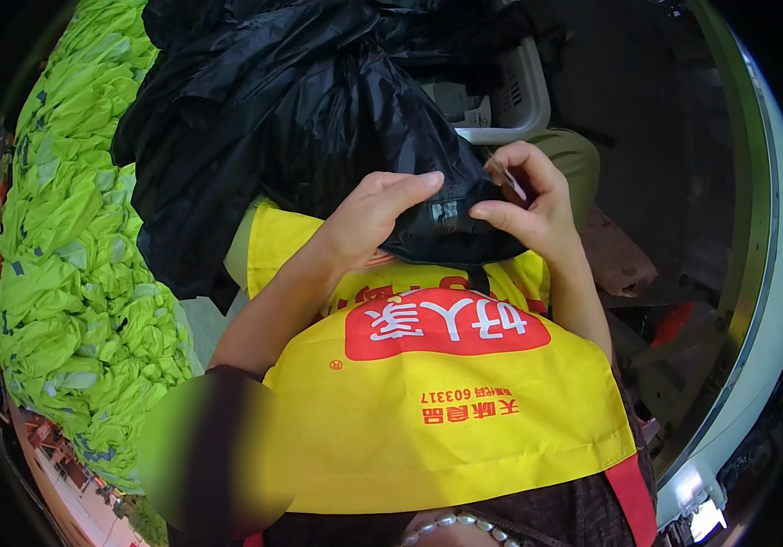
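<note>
A large shiny black cloth (273,109), thin and crinkled like a nylon garment, spreads over my lap and away from me. My left hand (373,214) holds its near edge, thumb on top and fingers tucked underneath. A small patch (446,212) with a light sheen shows on the cloth just right of that thumb. To the right, my right hand (537,201) is curled at the end of the same edge, thumb against the cloth. A small pale tag-like piece (514,185) shows between its thumb and fingers; its kind is unclear.
A long heap of bright lime-green garments (81,264) lies along the left. A white plastic basket (528,91) with small items stands beyond my right hand. My yellow apron (446,392) covers my lap. A pale curved edge (774,228) runs down the right side.
</note>
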Demonstrator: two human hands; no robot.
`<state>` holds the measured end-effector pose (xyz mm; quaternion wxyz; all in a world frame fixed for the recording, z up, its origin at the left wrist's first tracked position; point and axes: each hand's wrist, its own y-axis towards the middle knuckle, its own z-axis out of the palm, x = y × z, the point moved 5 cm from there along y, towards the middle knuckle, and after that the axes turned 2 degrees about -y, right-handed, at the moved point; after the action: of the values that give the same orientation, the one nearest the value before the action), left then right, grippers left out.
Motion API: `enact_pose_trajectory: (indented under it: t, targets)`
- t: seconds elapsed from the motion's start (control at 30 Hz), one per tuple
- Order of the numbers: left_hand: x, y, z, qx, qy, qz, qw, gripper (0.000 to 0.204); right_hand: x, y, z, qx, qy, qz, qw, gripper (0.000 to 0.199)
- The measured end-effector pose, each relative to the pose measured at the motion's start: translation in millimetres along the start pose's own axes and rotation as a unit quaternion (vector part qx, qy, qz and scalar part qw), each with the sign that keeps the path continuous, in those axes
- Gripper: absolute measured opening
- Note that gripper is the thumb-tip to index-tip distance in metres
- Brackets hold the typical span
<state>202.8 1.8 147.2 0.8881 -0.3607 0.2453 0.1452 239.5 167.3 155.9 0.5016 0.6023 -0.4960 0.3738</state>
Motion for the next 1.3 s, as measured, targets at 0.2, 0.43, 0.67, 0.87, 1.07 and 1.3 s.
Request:
enact_pose_trajectory:
  t: [0.2, 0.43, 0.67, 0.87, 1.07, 1.3]
  targets:
    - [-1, 2, -5, 0.023, 0.031, 0.037, 0.999, 0.028, 34, 0, 28, 0.107, -0.215, -0.135, 0.961, 0.028]
    - [-1, -4, -9, -0.053, 0.047, 0.017, 0.997, 0.03, -27, -5, -79, -0.369, 0.109, 0.118, 0.916, 0.027]
    - [-5, -15, -8, -0.023, 0.236, 0.062, 0.97, 0.022, -19, 1, -37, -0.059, 0.017, 0.12, 0.991, 0.025]
    - [-21, -38, -36, -0.061, 0.65, 0.354, 0.67, 0.013, -21, -14, 40, 0.23, -0.179, 0.027, 0.956, 0.021]
    - [49, -17, -151, -0.079, 0.851, -0.01, 0.518, 0.018, -43, -14, 71, 0.25, -0.236, 0.013, 0.939, 0.014]
    - [96, 110, -226, 0.005, 0.872, -0.211, 0.442, 0.026, -88, 25, 25, 0.167, -0.182, 0.058, 0.967, 0.013]
